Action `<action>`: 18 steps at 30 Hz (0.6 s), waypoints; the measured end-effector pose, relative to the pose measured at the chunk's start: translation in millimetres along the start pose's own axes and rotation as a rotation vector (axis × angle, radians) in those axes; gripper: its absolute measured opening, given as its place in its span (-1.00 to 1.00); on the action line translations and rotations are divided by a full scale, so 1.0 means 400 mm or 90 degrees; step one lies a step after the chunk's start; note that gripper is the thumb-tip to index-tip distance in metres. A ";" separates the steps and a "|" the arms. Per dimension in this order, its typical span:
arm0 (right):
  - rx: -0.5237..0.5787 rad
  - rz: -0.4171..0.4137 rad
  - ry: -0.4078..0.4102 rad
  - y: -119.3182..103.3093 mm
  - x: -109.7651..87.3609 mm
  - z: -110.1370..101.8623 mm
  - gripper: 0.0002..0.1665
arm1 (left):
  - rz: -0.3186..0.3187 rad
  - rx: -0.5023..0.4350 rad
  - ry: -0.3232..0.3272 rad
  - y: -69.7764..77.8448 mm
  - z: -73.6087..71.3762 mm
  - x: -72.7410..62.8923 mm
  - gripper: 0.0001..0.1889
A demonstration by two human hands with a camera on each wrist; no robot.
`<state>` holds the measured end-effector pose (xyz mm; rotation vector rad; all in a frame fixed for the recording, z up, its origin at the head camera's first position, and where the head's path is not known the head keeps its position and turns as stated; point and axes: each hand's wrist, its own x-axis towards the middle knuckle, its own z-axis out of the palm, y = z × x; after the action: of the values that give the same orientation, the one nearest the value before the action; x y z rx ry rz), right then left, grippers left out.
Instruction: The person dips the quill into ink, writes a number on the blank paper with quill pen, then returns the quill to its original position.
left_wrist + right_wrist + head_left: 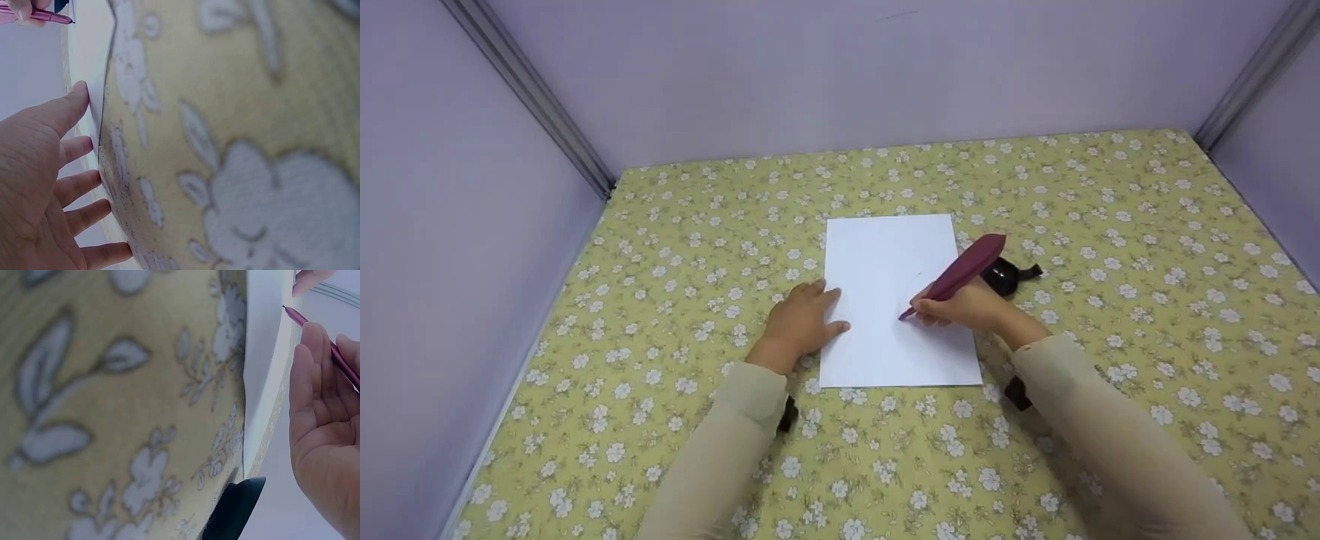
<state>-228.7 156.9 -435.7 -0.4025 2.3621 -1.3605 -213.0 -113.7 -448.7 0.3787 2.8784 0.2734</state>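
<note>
A white sheet of paper (877,255) lies on the flowered cloth in the head view. My right hand (979,306) pinches a maroon feather-shaped pen (971,264), its tip at the middle of the sheet. Faint thin marks show on the paper near the pen. At the sheet's left edge rests my left hand (799,321), fingers spread and thumb over the paper. The left wrist view shows those fingers (81,188) extended along the paper's edge. In the right wrist view the pen's slim maroon barrel (296,317) sticks out beyond the fingertips.
Just beyond my right hand sits a rounded black object (1002,277) with a short arm, partly hidden by the hand. A yellow cloth (697,247) with white flowers covers the table. Pale panels (885,82) stand at the back and both sides.
</note>
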 end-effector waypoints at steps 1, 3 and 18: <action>0.001 -0.002 -0.002 0.001 -0.002 0.000 -0.72 | 0.000 -0.001 -0.001 0.000 -0.001 0.000 -0.32; 0.004 -0.004 -0.004 0.001 -0.007 0.001 -0.71 | 0.001 0.001 -0.002 0.000 -0.002 -0.001 -0.32; 0.027 -0.005 -0.012 0.015 -0.035 -0.002 -0.70 | 0.003 0.009 -0.001 -0.003 0.003 0.003 -0.31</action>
<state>-217.0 166.4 -437.8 -0.4099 2.3156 -1.4014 -214.1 -114.4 -450.5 0.3875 2.8794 0.2545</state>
